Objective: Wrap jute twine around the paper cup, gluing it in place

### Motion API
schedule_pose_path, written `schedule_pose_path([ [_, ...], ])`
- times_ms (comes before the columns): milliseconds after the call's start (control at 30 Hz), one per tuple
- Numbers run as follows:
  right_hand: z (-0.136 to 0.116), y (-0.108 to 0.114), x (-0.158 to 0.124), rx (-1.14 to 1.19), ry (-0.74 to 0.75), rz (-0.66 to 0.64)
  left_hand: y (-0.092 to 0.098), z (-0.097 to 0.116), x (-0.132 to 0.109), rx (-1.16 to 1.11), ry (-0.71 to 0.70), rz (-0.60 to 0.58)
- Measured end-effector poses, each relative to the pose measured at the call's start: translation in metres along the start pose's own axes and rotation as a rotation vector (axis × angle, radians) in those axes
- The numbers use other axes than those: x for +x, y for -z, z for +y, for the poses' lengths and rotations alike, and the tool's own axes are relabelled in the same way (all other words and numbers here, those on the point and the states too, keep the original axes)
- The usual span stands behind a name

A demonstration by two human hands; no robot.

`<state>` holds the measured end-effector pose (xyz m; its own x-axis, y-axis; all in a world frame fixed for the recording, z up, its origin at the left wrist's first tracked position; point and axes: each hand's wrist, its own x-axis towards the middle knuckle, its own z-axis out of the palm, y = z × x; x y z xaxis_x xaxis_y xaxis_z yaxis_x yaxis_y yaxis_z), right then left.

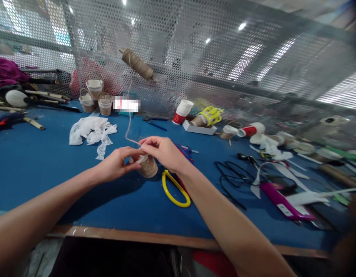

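Observation:
A small cup wrapped in tan twine is tilted on its side just above the blue table. My left hand is closed on its rim end, thumb below and fingers above. My right hand pinches the twine at the cup's upper edge, and its fingertips partly hide the cup. From there the strand runs up to a twine spool mounted on the mesh panel. Beside my right forearm lie yellow-handled scissors, partly covered. A blue tool shows behind my right wrist.
White lace lies at left, with several finished twine baskets behind it. Pliers, stacked paper cups and a white box line the back. A black cable and a purple device lie right.

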<state>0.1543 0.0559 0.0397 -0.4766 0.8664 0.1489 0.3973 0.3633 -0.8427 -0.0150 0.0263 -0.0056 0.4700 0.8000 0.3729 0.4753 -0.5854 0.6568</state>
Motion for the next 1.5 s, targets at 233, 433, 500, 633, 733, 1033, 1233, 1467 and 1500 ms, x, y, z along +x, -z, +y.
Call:
schedule_pose_path([
  [233,0.005,0.007,-0.018,0.28,-0.123,0.133,-0.002,0.003,-0.001,-0.193,0.11,0.007],
  [433,0.01,0.012,-0.037,0.426,-0.118,0.156,-0.002,0.011,-0.001,-0.464,0.141,-0.05],
  [500,0.012,0.013,-0.042,0.443,-0.117,0.163,-0.001,0.016,-0.002,-0.544,0.166,-0.066],
  [633,0.019,0.01,-0.047,0.471,-0.15,0.174,0.001,0.023,-0.003,-0.639,0.185,-0.062],
  [733,0.024,0.008,-0.048,0.487,-0.171,0.166,0.002,0.027,-0.004,-0.675,0.177,-0.06],
  [1033,0.025,0.006,-0.055,0.57,-0.22,0.139,0.003,0.031,-0.006,-0.805,0.184,-0.058],
  [1233,0.025,0.001,-0.056,0.705,-0.18,0.086,0.004,0.033,-0.007,-0.879,0.154,-0.078],
  [1467,0.026,0.0,-0.057,0.748,-0.196,0.069,0.006,0.028,-0.009,-0.867,0.178,-0.056],
  [1500,0.026,0.0,-0.057,0.754,-0.186,0.066,0.006,0.027,-0.008,-0.864,0.176,-0.054],
])
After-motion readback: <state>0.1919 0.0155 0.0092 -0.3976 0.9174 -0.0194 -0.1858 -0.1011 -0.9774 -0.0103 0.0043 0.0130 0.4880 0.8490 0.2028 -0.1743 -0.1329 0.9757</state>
